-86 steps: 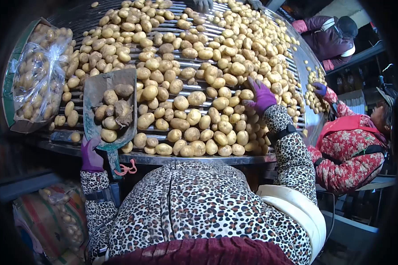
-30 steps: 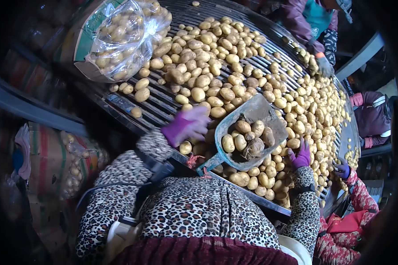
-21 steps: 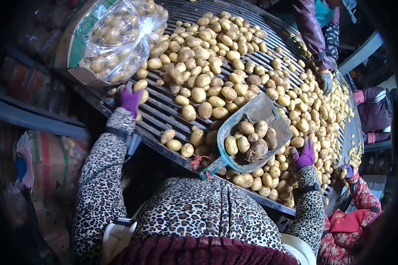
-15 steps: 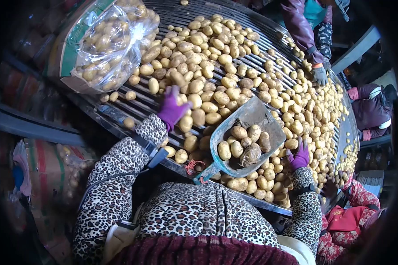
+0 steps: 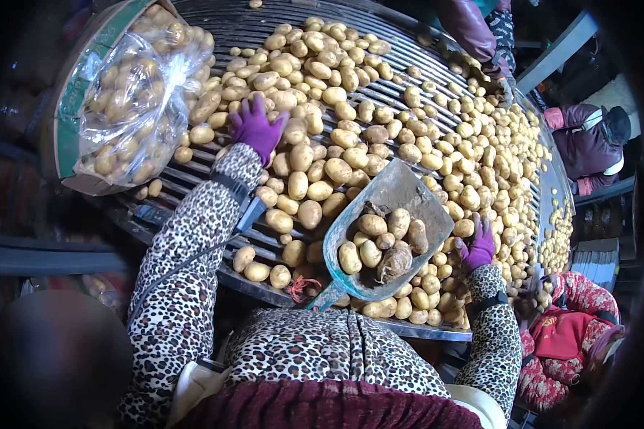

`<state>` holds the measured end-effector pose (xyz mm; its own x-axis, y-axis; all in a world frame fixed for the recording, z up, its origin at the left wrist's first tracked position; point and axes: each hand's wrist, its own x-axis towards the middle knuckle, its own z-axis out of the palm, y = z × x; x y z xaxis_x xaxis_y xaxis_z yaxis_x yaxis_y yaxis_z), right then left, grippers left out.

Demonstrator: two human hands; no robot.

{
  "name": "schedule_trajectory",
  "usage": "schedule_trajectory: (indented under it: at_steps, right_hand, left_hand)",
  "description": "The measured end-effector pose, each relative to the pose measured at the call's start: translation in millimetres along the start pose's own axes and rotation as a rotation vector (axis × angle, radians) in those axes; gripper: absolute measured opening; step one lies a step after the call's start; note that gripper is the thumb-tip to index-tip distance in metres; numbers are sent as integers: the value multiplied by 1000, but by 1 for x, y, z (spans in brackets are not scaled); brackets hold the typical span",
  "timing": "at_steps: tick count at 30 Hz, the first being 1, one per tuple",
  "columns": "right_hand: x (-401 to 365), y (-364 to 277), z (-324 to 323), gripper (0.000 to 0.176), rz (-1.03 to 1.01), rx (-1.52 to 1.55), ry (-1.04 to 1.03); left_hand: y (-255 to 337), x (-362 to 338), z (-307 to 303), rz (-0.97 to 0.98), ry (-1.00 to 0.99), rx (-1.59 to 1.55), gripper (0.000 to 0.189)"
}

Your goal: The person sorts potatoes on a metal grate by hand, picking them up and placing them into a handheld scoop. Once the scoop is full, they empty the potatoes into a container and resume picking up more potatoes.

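My left hand (image 5: 257, 130), in a purple glove, lies with spread fingers on the heap of potatoes (image 5: 322, 68), close to the bagged box. Nothing is gripped in it. My right hand (image 5: 478, 247), also gloved in purple, rests open against the potatoes to the right, fingers apart and thumb out. Between my hands a worn green scoop (image 5: 434, 204) lies on the heap, its handle pointing toward me. Several potatoes and a dark, shrivelled clump (image 5: 395, 262) sit inside it.
A slatted metal table (image 5: 229, 27) carries the potatoes. At left stands a cardboard box (image 5: 68, 136) with a clear plastic bag of potatoes. Red string (image 5: 303, 287) lies by the front edge. Co-workers are at the far side (image 5: 472, 32), the right (image 5: 587, 139) and the near right (image 5: 562, 332).
My left hand has moved farther over the heap, away from me, and its fingers are now spread. Potatoes near it have shifted toward me. My right hand stays on the potatoes. The view has turned slightly.
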<state>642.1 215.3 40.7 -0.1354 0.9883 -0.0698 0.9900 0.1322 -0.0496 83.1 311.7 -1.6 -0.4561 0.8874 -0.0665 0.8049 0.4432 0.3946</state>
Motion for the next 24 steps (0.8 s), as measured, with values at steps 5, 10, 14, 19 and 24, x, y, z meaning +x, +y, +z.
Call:
schedule_trajectory:
  at_steps: [5, 10, 14, 19, 24]
  right_hand:
    - [1, 0, 1, 88, 22, 8, -7]
    - [0, -9, -12, 89, 88, 16, -61]
    - [0, -11, -11, 89, 100, 8, -54]
    - [-1, 0, 0, 91, 77, 44, -32]
    - [0, 0, 2, 92, 108, 36, -29]
  left_hand:
    - [43, 36, 12, 158, -82, -9, 86]
    - [111, 37, 47, 603, -267, -157, 83]
    - [118, 3, 13, 916, -676, -370, 66]
    - [47, 41, -15, 713, -379, -846, 50]
    - [-66, 126, 0, 433, 196, -66, 64]
